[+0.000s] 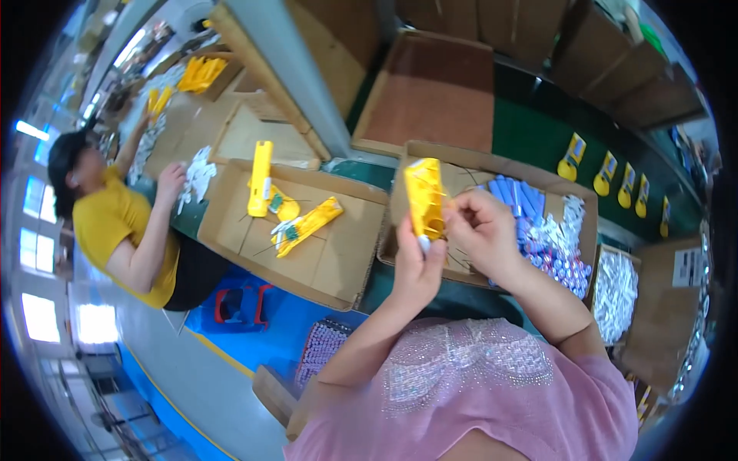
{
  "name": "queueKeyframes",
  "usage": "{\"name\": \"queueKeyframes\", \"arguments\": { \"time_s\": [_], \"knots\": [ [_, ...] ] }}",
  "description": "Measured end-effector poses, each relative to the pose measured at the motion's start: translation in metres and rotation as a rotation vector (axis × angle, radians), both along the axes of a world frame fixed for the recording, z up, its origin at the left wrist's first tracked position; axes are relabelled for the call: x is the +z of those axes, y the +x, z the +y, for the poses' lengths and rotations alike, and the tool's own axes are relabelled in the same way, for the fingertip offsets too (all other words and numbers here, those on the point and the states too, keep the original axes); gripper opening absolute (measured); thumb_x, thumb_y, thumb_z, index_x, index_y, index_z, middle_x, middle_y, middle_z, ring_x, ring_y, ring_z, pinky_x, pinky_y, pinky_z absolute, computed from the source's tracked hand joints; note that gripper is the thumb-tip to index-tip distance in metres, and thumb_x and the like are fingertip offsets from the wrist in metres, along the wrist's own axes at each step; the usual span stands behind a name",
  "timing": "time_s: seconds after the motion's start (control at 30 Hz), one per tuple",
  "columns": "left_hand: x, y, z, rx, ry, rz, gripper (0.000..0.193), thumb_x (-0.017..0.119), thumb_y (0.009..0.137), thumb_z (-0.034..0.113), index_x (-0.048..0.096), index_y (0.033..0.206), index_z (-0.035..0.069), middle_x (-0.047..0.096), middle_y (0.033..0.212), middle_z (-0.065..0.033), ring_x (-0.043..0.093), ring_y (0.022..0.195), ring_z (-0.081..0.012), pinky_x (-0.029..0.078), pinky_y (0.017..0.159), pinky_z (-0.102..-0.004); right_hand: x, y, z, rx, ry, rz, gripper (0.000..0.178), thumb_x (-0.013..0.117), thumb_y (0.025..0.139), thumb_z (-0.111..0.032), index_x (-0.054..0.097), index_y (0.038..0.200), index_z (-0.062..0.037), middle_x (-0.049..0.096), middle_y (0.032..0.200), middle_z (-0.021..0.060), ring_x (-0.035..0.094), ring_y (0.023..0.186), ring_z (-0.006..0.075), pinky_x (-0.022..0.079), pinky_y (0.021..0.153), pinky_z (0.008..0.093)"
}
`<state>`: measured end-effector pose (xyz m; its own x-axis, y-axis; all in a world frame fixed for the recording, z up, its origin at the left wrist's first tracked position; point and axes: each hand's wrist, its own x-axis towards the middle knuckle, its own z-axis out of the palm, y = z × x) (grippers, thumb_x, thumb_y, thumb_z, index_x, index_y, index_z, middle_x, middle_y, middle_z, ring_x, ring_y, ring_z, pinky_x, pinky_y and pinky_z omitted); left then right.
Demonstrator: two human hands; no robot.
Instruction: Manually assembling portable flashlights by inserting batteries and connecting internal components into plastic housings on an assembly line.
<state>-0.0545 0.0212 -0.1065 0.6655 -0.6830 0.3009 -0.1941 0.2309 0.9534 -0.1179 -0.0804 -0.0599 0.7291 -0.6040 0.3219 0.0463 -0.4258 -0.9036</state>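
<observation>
The left hand [419, 270] supports a yellow plastic housing [425, 192] at the centre of the frame, with the thumb and fingers closed around its lower end. The right hand [486, 234] meets the housing's right edge with thumb and forefinger drawn together; whether they pinch the rim or a small part cannot be told. The housing stands nearly upright above the left end of the right cardboard tray [455, 178].

Clearances: the right forearm crosses the front wall of this tray. Blue cylinders [516, 196], white parts [573, 215] and a pile of cells with shiny ends [555, 265] occupy its right half. The left cardboard tray [231, 230] lies just beside it, adjoining edges close together; yellow assemblies [310, 226] with thin wires lie in its middle, and cardboard floor shows around them. A metal post [311, 69] rises behind the two trays, limiting reach toward the upper left. Beyond the right tray, a green stretch of desk [513, 127] extends from the brown board [442, 92] to five yellow pieces [605, 173] set in a row.

Markings: the five pieces carry dark-and-white labels, too small to read. A white label [686, 267] on the carton [653, 296] at right is likewise illegible.
</observation>
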Motion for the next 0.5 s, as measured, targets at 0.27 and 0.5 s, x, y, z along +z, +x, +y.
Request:
{"name": "queueKeyframes", "arguments": {
  "time_s": [0.27, 0.5],
  "knots": [
    [0.006, -0.003, -0.020, 0.013, -0.014, 0.607, 0.032, 0.043, 0.085, 0.009, 0.028, 0.112, 0.006, 0.049, 0.095, -0.0100, 0.049, 0.085, -0.0152, 0.042, 0.075, -0.0267, -0.033, -0.012, 0.010, -0.047, -0.457, 0.022, 0.014, 0.062, 0.065, -0.003, 0.050, 0.073, -0.0034, 0.050, 0.064, 0.0088, 0.051, 0.052, 0.0222, 0.041, 0.046, 0.0301],
    [-0.008, -0.001, 0.003, 0.007, 0.035, 0.490, 0.032, 0.040, 0.084, 0.005, 0.024, 0.112, 0.005, 0.049, 0.091, -0.0108, 0.053, 0.067, -0.0149, 0.047, 0.060, -0.0277, -0.078, -0.018, -0.060, -0.256, -0.870, 0.688, 0.024, 0.062, 0.066, -0.020, 0.050, 0.080, -0.0036, 0.054, 0.068, 0.0122, 0.055, 0.061, 0.0270, 0.044, 0.049, 0.0345]
  ]
}}
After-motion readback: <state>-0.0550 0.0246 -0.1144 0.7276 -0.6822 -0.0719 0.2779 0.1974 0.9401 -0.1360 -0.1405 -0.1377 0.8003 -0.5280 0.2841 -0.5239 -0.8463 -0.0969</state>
